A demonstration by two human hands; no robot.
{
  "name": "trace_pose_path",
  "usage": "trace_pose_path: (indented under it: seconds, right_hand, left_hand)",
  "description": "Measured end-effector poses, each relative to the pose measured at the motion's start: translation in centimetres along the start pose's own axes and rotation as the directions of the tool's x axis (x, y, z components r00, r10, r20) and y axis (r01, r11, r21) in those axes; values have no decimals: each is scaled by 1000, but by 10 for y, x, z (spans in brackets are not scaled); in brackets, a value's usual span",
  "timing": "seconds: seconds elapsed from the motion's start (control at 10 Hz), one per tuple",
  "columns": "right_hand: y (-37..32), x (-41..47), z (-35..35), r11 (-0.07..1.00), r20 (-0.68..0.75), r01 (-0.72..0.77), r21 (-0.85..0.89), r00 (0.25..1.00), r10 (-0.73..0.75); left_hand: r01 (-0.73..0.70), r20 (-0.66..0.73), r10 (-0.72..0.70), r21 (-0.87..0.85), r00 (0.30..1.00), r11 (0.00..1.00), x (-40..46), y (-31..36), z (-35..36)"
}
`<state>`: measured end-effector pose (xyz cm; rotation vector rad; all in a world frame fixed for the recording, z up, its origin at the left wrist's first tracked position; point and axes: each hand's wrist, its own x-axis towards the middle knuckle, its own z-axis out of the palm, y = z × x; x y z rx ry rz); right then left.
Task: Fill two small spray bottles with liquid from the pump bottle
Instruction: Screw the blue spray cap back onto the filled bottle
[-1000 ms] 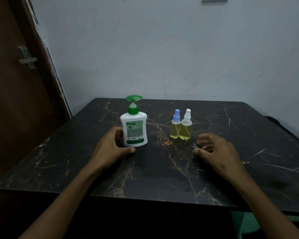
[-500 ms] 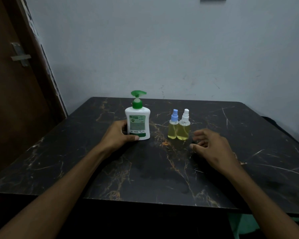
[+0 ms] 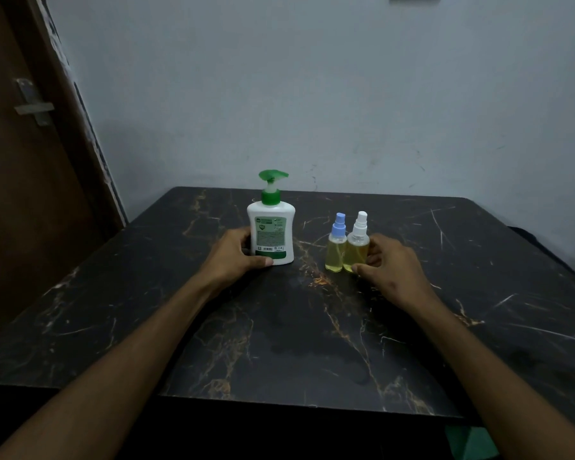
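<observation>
Fingers of your right hand (image 3: 394,272) now reach the white-capped spray bottle (image 3: 357,243): the thumb tip rests at its base and the other fingers curl toward its far side. A second ago this hand lay on the bench (image 3: 279,343) at about 4 o'clock from the bottles, touching nothing. Whether the grip is already closed cannot be told, since the bottle body hides the fingertips behind it.

Your left hand (image 3: 234,255) keeps its hold on the pump bottle (image 3: 271,234), thumb across the lower front and fingers wrapped behind. This bottle stands upright at the bench centre, at 9 o'clock from the spray bottles and apart from them.

The blue-capped spray bottle (image 3: 336,247) stands touching the white-capped one on its 9 o'clock side. No hand touches it.

Judgement: both spray bottles already show yellow liquid nearly to the shoulder and both carry their caps, so filling appears either complete or near complete. The right hand's approach suggests a pick-up or repositioning step.

Limits of view: lighting is dim, and the pump bottle label is unreadable. Liquid level inside the opaque pump bottle cannot be seen. Your left fingertips are hidden behind that bottle. A green object at the lower right edge is cut off.
</observation>
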<state>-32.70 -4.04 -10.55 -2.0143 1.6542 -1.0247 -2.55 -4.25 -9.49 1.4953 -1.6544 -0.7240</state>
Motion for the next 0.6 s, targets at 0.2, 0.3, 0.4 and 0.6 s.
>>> trace_pose_path:
  seconds: [0.2, 0.3, 0.4, 0.6]
  right_hand:
    - [-1, 1, 1, 1000, 8, -15, 17, 1000, 15]
    - [-1, 1, 2, 1000, 11, -19, 22, 1000, 19]
    - [-2, 0, 2, 999, 19, -31, 32, 999, 30]
    - [1, -9, -2, 999, 43, -28, 32, 999, 27]
  left_hand:
    - [-8, -7, 8, 3, 1000, 1000, 4, -6, 0]
    - [-7, -6, 7, -1, 1000, 1000, 5, -6, 1]
    - [-2, -3, 2, 6, 1000, 1000, 5, -6, 2]
    - [-10, 25, 11, -8, 1000, 1000, 4, -5, 1]
